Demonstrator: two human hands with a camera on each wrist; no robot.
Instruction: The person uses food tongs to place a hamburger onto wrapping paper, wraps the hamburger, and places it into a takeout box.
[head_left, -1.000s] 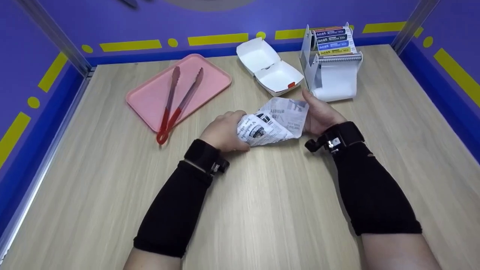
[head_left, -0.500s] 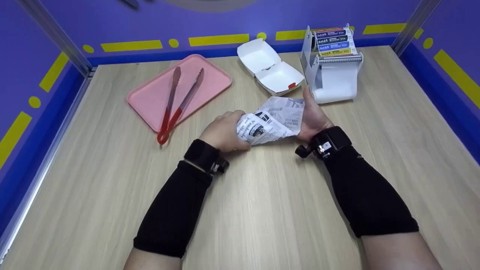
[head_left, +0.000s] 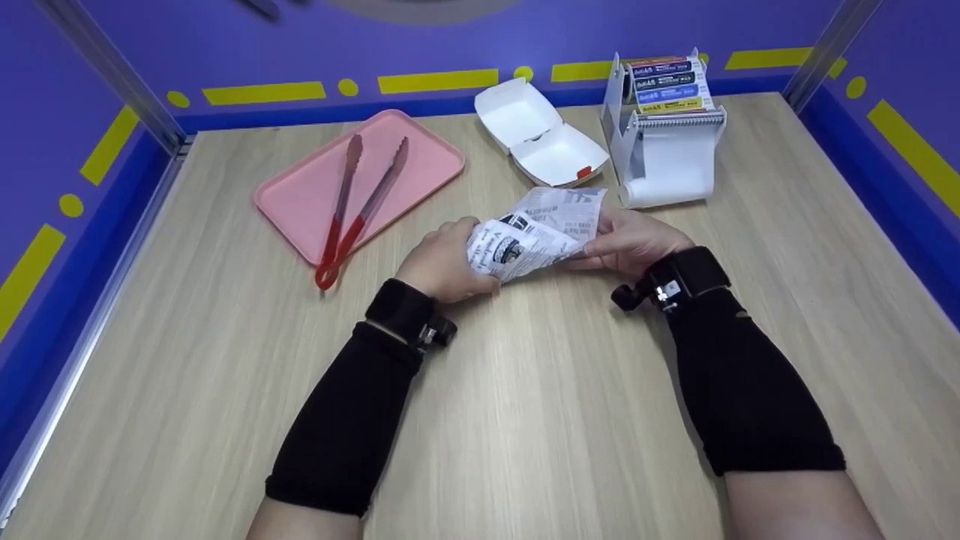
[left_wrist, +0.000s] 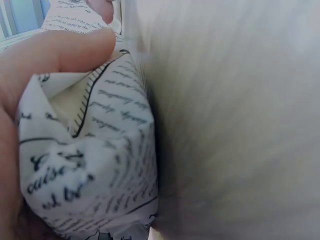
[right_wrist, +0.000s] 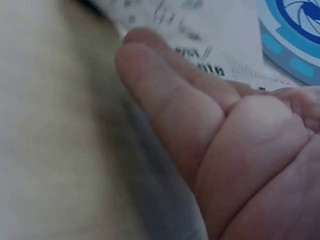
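Newsprint-patterned wrapping paper (head_left: 525, 244) forms a folded bundle in mid-table, its right part a loose, upstanding flap. My left hand (head_left: 444, 262) grips the bundle's left end. In the left wrist view, the thumb (left_wrist: 75, 52) lies across the top of the paper (left_wrist: 110, 155), and a fold shows a pale inside; the contents are hidden. My right hand (head_left: 630, 241) pinches the flap's lower right edge between thumb and fingers. Up close in the right wrist view, the fingers (right_wrist: 175, 110) lie against the printed paper (right_wrist: 175, 25).
An opened white cardboard burger box (head_left: 559, 154) stands just behind the paper. Right of it is a label dispenser (head_left: 675, 157) with several coloured rolls. Red-handled tongs (head_left: 345, 232) lie across a pink tray (head_left: 289, 187) at back left. Purple walls (head_left: 420, 45) enclose the table.
My right hand first shifted left along the flap with its thumb raised, then brought the thumb down onto the paper's edge. The bundle and left hand have moved slightly left.
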